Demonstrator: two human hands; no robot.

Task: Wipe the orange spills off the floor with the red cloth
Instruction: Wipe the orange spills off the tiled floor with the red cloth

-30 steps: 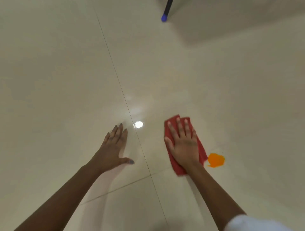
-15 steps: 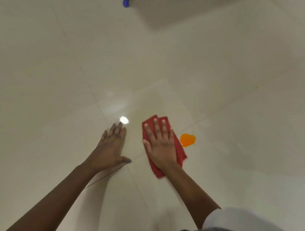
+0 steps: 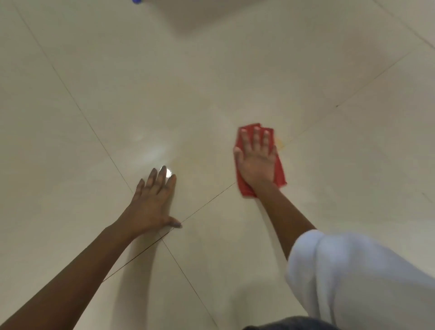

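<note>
My right hand [image 3: 257,159] lies flat with straight fingers on the folded red cloth [image 3: 280,173], pressing it onto the glossy cream floor tiles [image 3: 211,82]. Just right of the cloth's upper edge a faint pale-orange smear [image 3: 280,143] marks the tile by a grout line. No bright orange puddle shows; whatever lies under the cloth is hidden. My left hand [image 3: 153,202] rests palm-down on the bare floor to the left, fingers straight, holding nothing.
A blue tip of some object [image 3: 136,1] pokes in at the top edge. A lamp glare [image 3: 168,172] shines by my left fingertips. My white sleeve [image 3: 357,278] fills the lower right. Grout lines cross between my hands.
My right hand slid the cloth rightward over the orange puddle, which is now gone from sight, leaving a faint smear. My left hand stayed planted on the floor.
</note>
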